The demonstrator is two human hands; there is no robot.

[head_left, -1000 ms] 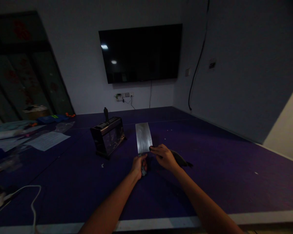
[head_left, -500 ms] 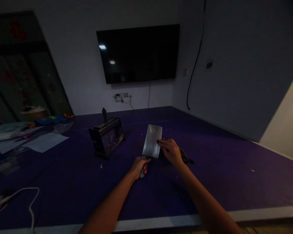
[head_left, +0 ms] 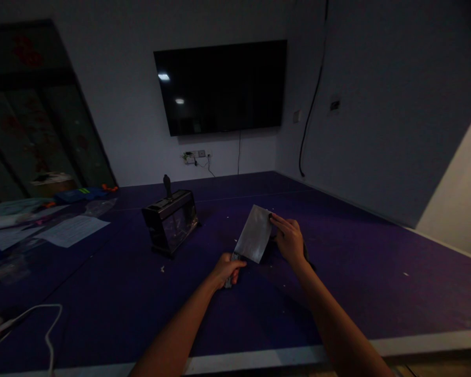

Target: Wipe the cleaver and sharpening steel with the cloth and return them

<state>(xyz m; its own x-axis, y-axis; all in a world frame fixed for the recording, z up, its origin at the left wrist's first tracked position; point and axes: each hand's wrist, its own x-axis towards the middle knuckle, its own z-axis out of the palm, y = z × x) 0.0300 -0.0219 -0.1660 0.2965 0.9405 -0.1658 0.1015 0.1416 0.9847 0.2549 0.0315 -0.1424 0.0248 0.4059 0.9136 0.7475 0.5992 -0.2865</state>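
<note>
Cleaver [head_left: 254, 234] farther from knife block [head_left: 170, 222]

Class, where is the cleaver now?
In the head view, the cleaver is just right of centre over the table, gripped by the left hand, with the right hand at its upper right corner and the knife block to its left.

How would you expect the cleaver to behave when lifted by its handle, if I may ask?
The cleaver is probably stiff, as its broad blade looks flat and unbent. It may feel blade-heavy, since that blade extends well beyond the left hand. Its smooth-looking surface could be slippery.
</note>
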